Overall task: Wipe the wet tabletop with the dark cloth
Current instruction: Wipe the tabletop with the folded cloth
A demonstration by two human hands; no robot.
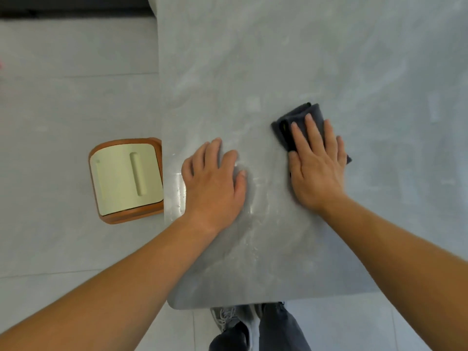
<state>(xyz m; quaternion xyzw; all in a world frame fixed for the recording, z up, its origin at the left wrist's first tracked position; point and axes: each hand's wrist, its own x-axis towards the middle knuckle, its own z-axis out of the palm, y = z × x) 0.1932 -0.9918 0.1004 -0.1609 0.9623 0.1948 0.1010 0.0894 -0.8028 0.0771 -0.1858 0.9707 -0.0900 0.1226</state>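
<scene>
A grey marbled tabletop [278,72] fills the middle and right of the view, with shiny wet streaks and droplets near its left edge and between my hands. A folded dark cloth [301,117] lies on it right of centre. My right hand [316,165] lies flat on the cloth with straight fingers, pressing it to the surface; most of the cloth is hidden under the palm. My left hand [215,178] rests flat on the bare wet tabletop to the left of the cloth, fingers spread, holding nothing.
A stool with a pale seat and brown rim [126,178] stands on the tiled floor just left of the table's left edge. The table's near edge [253,304] runs above my legs and shoes [228,320].
</scene>
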